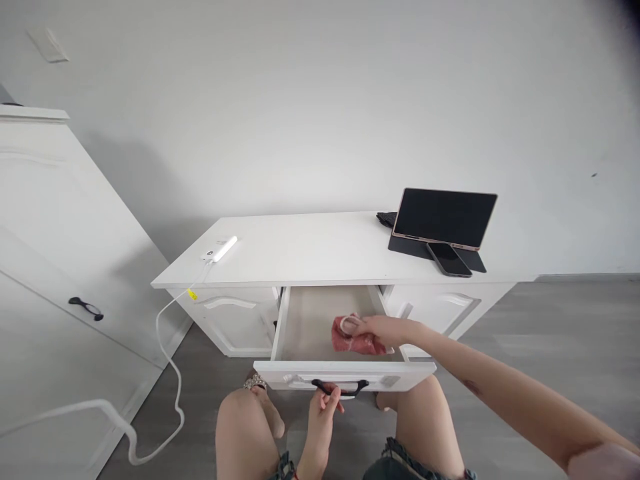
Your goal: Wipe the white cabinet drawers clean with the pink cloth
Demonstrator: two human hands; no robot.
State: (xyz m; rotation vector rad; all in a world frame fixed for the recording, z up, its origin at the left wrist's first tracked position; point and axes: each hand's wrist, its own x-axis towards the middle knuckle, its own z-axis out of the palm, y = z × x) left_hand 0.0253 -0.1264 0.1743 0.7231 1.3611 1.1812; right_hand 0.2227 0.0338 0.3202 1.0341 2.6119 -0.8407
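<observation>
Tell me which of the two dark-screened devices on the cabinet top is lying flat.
The phone, the smaller one, lies flat on the white cabinet top, its screen facing up. The tablet behind it stands propped up on its dark stand.

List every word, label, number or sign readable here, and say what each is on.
No text can be read.
Yellow tag on the white cable: too small to read.
White power strip: dark marks, blurred.
Tablet and phone: screens dark, nothing shown.
Red cloth under the right hand in the drawer: no print.
Drawer handle at the left hand: no marking.
</observation>
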